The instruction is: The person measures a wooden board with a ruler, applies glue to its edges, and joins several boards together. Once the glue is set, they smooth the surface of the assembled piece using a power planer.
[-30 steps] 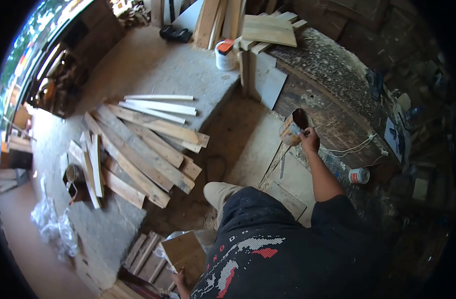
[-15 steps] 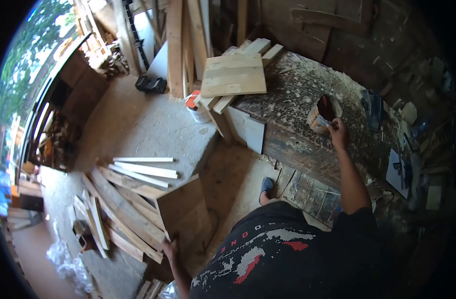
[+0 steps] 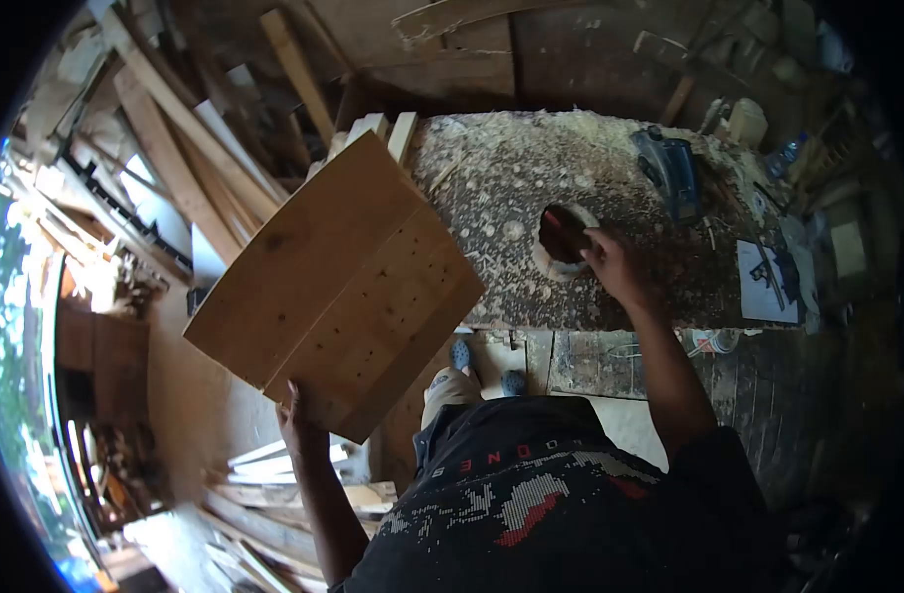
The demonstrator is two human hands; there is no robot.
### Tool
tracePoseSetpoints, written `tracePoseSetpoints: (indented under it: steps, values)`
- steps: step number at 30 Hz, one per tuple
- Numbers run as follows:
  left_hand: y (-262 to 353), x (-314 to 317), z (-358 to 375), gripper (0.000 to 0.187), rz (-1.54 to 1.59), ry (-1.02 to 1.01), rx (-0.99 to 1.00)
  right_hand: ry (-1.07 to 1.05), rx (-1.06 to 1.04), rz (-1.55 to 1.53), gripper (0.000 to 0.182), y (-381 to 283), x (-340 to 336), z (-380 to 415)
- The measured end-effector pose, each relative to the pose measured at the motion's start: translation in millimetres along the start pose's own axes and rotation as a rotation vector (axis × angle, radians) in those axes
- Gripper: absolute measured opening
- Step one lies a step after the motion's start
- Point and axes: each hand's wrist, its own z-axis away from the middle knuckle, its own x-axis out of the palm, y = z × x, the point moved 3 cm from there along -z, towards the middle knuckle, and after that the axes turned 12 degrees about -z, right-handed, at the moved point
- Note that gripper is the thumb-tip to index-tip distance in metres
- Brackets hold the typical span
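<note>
My left hand [image 3: 302, 425] grips a wooden board [image 3: 333, 282] by its lower edge. The board is raised and tilted, its broad face toward me, with small dark holes or spots and a seam running across it. On the workbench stands a can [image 3: 555, 267] with a dark inside and something reddish in it. My right hand [image 3: 615, 263] has its fingers closed at the can's right rim. The fingertips are partly hidden there.
The workbench [image 3: 501, 163] is crusted with pale splatters. A blue power tool [image 3: 674, 173] and a white sheet [image 3: 765, 285] with a dark tool lie on the right. Wood strips [image 3: 284, 463] lie on the floor at lower left. Planks [image 3: 180, 119] lean at upper left.
My left hand has lifted the board from low beside my legs up to the bench's left end, hiding the pale panel there. My view has turned toward the bench. My right hand stays at the can.
</note>
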Motion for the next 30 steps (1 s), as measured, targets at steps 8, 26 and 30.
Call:
tracePoseSetpoints:
  steps: [8, 26, 30]
  values:
    - [58.0, 114.8, -122.0, 0.054, 0.133, -0.308, -0.052, -0.646, 0.489, 0.394, 0.021, 29.5, 77.6, -79.3]
    - [77.6, 172.4, -225.1, 0.05, -0.03, -0.345, -0.151, -0.127, 0.631, 0.059, 0.025, 59.9, 40.6, -78.0]
    - [75.3, 187.9, -230.6, 0.049, -0.044, -0.429, -0.118, -0.131, 0.45, 0.241, 0.021, 27.0, 68.5, -80.0]
